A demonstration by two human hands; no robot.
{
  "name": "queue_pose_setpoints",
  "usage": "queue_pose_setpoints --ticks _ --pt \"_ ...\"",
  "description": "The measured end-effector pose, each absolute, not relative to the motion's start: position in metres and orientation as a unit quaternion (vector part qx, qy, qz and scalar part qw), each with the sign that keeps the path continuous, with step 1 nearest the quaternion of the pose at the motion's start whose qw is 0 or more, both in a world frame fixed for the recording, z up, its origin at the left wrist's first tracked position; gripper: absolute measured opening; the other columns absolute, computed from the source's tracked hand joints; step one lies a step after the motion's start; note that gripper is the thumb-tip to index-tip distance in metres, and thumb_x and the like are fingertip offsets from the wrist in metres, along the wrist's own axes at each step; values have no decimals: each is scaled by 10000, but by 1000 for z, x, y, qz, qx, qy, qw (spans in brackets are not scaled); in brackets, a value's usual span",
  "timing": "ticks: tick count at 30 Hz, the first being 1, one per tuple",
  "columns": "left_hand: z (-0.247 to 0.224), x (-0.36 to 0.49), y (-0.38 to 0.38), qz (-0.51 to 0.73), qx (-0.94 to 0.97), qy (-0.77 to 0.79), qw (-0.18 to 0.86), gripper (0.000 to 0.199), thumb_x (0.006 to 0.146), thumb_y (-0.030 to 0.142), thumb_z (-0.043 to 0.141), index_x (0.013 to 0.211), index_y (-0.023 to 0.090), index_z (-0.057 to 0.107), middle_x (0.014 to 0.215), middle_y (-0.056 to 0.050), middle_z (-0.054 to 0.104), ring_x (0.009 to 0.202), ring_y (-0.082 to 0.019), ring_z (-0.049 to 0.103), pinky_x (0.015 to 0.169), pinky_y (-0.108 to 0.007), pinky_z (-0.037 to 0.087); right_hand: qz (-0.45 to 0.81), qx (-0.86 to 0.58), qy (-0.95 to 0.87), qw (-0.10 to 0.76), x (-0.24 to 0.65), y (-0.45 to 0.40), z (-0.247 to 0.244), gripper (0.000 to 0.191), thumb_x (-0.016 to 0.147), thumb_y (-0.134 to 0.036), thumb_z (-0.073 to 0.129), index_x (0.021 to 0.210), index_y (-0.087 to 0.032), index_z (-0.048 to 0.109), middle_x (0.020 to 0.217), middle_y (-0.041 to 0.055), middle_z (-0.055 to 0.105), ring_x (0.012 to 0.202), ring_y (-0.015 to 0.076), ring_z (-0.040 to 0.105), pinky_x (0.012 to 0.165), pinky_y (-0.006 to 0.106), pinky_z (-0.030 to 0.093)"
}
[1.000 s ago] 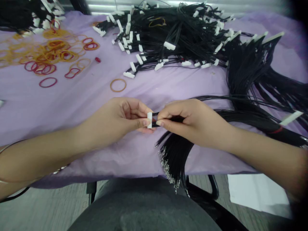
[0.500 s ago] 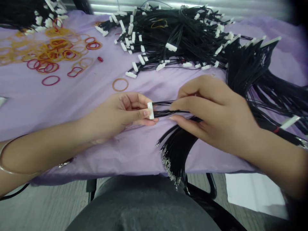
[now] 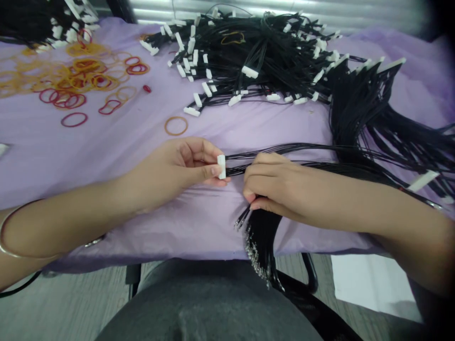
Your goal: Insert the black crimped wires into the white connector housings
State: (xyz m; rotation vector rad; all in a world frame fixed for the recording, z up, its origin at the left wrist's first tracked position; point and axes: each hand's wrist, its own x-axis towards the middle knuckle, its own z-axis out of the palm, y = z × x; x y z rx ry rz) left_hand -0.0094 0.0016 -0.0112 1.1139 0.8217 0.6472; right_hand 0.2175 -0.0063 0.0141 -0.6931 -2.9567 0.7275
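Note:
A small white connector [image 3: 222, 166] is pinched between the thumb and fingers of my left hand [image 3: 188, 163]. Two groups of black wires [image 3: 302, 146] run from it to the right, across the cloth. My right hand [image 3: 272, 182] is closed at the top of a thick bundle of loose black wires [image 3: 263, 232], its fingertips on several of them. Bare silvery terminals tip these wires, which droop over the table's front edge. Exactly how many wires the right fingers grip is hidden.
A heap of black wire harnesses [image 3: 270, 52] with white connectors lies at the back. More wire bundles [image 3: 359, 104] spread at the right. Yellow and red rubber bands [image 3: 83, 78] are scattered at the left on the purple cloth [image 3: 135, 118]. A chair armrest [image 3: 311, 274] stands below the edge.
My right hand has moved down and slightly left, from the wires behind the connector to the loose wire bundle, and its fingers have closed there. My left hand keeps the connector in place.

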Motion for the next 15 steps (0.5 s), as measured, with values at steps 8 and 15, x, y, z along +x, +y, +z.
queue_pose_setpoints --ticks 8,15 --pt "-11 -8 0 288 489 386 727 114 756 161 727 838 203 659 790 0 690 737 -123 662 760 -262 553 370 -349 -850 140 215 -8 20 96 887 -221 559 906 -170 638 833 -18 649 728 79 564 671 213 410" --pt "-11 -8 0 292 485 374 734 133 766 132 716 869 178 646 784 14 682 728 -99 664 742 -213 549 413 -388 -795 219 210 -9 21 134 865 -231 573 795 -144 647 676 -38 565 597 45 468 545 195 358"
